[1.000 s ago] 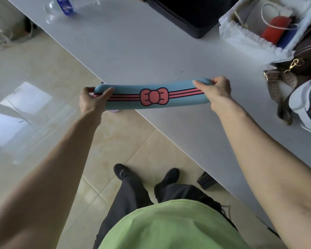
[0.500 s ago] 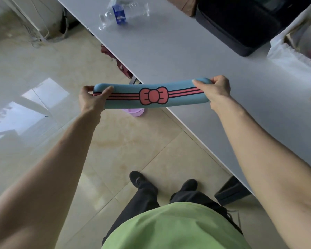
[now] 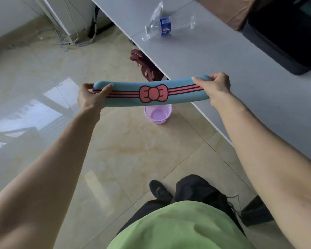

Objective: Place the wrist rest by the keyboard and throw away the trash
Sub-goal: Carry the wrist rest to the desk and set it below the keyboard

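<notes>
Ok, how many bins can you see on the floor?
1: a small lilac plastic mesh bin on the tiled floor by the white table's edge, partly behind the blue wrist rest. Others may be hidden under the table.

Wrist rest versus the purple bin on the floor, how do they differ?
The wrist rest is long, blue, with a pink bow and stripes; the bin is round, plain lilac and open-topped. The wrist rest is held in the air, left hand and right hand each with a grip on one end; the bin stands upright on the floor tiles, untouched. In this view the rest partly hides the bin's far rim.
</notes>
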